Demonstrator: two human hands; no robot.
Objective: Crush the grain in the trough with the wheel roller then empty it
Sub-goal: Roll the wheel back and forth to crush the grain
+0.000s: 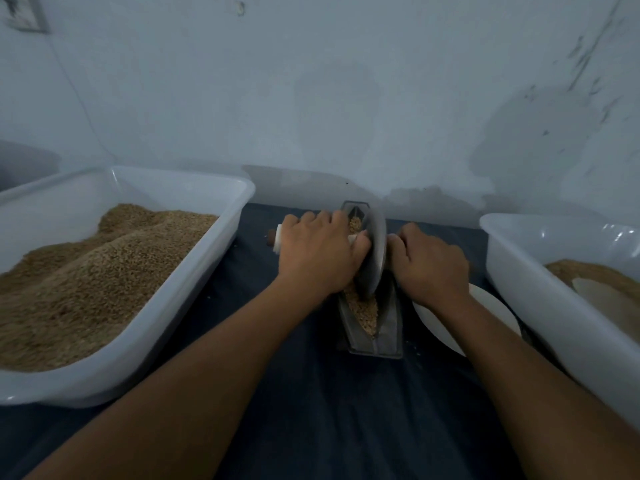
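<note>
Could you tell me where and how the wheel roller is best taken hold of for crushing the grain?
Grip the wheel roller by its axle handles, one from each side, as the left hand and right hand do now. The disc stands upright in the narrow trough, leaving only the handles free.

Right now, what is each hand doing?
Left hand: closed on the wheel roller handle.
Right hand: closed on the roller's other handle, which is hidden under the hand.
</note>
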